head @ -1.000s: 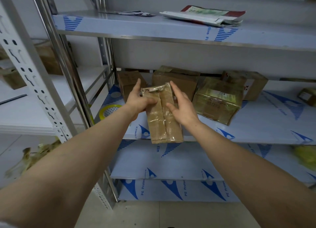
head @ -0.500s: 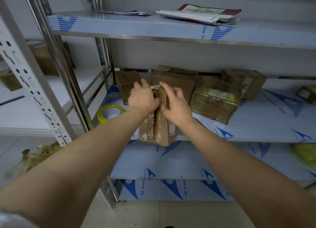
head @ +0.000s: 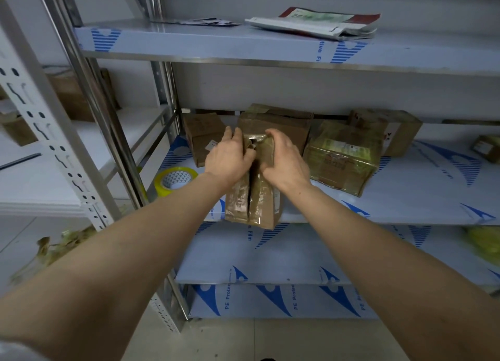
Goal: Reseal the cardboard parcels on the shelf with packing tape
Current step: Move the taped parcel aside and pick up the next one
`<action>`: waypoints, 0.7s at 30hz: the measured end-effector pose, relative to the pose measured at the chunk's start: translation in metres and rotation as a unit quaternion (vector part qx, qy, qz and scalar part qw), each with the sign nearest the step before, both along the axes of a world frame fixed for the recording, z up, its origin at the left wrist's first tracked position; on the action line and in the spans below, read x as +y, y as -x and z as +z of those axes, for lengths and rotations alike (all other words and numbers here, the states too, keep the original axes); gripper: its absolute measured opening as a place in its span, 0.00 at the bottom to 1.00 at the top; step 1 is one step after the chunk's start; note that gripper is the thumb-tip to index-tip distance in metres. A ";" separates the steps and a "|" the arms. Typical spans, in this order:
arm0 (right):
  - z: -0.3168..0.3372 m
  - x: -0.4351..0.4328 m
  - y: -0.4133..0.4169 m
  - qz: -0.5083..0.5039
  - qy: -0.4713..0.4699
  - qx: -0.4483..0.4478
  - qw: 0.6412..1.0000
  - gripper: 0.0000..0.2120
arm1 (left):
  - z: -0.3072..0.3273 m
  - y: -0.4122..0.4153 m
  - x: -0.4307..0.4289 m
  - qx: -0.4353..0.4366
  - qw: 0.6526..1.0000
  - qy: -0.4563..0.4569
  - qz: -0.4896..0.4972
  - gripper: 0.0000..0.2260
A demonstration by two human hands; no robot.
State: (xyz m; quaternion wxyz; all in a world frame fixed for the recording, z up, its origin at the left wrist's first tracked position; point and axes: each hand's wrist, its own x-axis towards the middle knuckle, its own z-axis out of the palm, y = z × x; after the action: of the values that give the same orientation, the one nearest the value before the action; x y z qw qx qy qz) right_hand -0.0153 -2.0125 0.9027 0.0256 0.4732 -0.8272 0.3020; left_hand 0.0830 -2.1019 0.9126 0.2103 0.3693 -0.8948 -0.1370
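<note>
Parcel in hand (head: 259, 206): at the shelf's (head: 405, 206) front lip, long axis running straight away from the person, split seam gaping along the middle.
Left hand (head: 230, 157): fingers curled over the far end, gripping the left flap.
Right hand (head: 286, 163): curled round the right flap, thumb by the seam.
Tape roll (head: 176, 180): one, yellow, lying flat just left of the left hand, which looks like the nearer one to fetch it.
Other parcels: five beyond and to the right of the hands, including a big box (head: 286, 122) directly behind and a tape-wrapped one (head: 343, 160).
Count: six parcels on this shelf.
</note>
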 end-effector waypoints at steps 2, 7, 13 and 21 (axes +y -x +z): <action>0.004 -0.003 -0.001 -0.037 -0.020 0.029 0.999 0.33 | 0.001 -0.002 0.003 0.028 0.999 -0.010 -0.014 0.27; 0.009 -0.015 -0.001 -0.087 -0.093 0.099 0.987 0.35 | 0.001 -0.004 0.006 0.043 0.999 -0.009 -0.027 0.27; 0.008 -0.021 -0.002 -0.084 -0.118 0.120 0.982 0.35 | -0.002 -0.007 0.003 0.049 0.998 0.012 -0.037 0.26; 0.018 -0.015 0.008 -0.055 -0.105 0.057 0.991 0.40 | 0.002 -0.003 0.000 0.041 0.998 0.004 -0.054 0.28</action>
State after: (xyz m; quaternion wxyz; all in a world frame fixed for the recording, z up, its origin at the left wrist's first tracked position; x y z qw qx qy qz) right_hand -0.0238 -2.0275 0.9211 0.0393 0.4439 -0.8761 0.1842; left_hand 0.0861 -2.1015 0.9142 0.2401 0.3136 -0.9047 -0.1600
